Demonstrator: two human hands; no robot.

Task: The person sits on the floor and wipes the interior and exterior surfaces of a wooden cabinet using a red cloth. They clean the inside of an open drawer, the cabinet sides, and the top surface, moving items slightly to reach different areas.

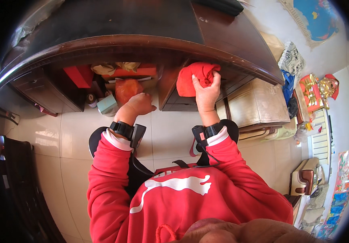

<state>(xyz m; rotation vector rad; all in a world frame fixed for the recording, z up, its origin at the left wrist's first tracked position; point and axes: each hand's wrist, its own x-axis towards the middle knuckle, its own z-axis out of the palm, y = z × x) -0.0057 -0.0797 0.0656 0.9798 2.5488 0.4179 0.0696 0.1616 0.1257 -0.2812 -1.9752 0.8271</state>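
Note:
A crumpled red cloth (190, 83) is bunched in my right hand (207, 95), thumb and fingers wrapped round it. It rests against the front of the dark wooden desk (174, 45), near the drawers (233, 87) under the top's right part. My left hand (141, 104) is lower, in front of the knee space, with its fingers curled in and nothing seen in them. Just beyond it lies an orange-red plastic bag (126, 90); the hand overlaps its edge, and I cannot tell whether they touch.
Under the desk are a pale green box (107, 104), a small jar (91, 100), a red box (79, 76) and crumpled yellowish paper (128, 66). A beige padded seat (259, 103) stands to the right. A dark cabinet (22, 178) is at the left, above a tiled floor (77, 141).

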